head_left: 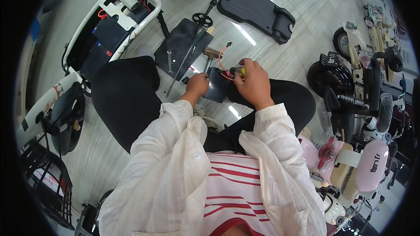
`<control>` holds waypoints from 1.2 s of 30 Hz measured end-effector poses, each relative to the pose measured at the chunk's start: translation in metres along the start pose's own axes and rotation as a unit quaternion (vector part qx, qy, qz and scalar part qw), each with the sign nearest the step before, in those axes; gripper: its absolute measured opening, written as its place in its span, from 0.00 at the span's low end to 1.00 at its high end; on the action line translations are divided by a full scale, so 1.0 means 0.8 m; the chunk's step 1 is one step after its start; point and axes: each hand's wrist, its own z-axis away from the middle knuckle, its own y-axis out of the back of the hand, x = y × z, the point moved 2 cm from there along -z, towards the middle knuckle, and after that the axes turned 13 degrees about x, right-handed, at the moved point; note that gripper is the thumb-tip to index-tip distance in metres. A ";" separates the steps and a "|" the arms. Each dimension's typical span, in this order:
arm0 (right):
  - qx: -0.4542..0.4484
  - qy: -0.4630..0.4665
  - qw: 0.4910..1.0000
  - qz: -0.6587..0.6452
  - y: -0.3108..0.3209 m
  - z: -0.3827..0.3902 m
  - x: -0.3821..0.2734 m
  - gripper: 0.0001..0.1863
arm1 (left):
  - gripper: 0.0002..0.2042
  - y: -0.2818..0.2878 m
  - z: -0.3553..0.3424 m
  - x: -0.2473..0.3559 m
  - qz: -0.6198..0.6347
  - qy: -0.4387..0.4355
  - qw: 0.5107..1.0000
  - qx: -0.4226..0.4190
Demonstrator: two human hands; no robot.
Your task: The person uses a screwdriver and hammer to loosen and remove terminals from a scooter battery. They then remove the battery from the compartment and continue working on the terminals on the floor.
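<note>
A black box-shaped battery (215, 88) with an orange cable (220, 57) sits between my knees. My left hand (197, 86) is closed at its left edge, fingertips against it. Over its right top corner, my right hand (255, 83) grips a short screwdriver with a yellow and dark handle (242, 71); its tip is hidden. Small red parts show beside the tool. Just beyond the battery lies a hammer (213, 53) with a brownish head. A wrench (169, 59) and a long screwdriver (180, 71) rest on a black sheet (192, 32) on the floor.
A crank with a chainring (202, 19) lies at the sheet's far edge. Further right is a large black plastic cover (258, 11). An opened white scooter frame (131, 26) with wiring stands at left. Several scooters, including a pink one (372, 166), line the right side.
</note>
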 end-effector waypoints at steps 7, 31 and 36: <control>-0.136 -0.156 0.977 0.044 0.014 -0.017 -0.018 0.17 | 0.21 -0.014 -0.022 0.018 -0.004 -0.064 0.997 0.045; -0.061 -0.071 0.995 -0.030 0.013 -0.020 0.004 0.16 | 0.08 -0.065 -0.077 0.013 0.203 0.069 0.976 0.030; -0.041 -0.050 0.995 -0.070 0.021 -0.024 -0.015 0.15 | 0.08 -0.061 -0.081 0.013 0.495 0.248 0.832 -0.036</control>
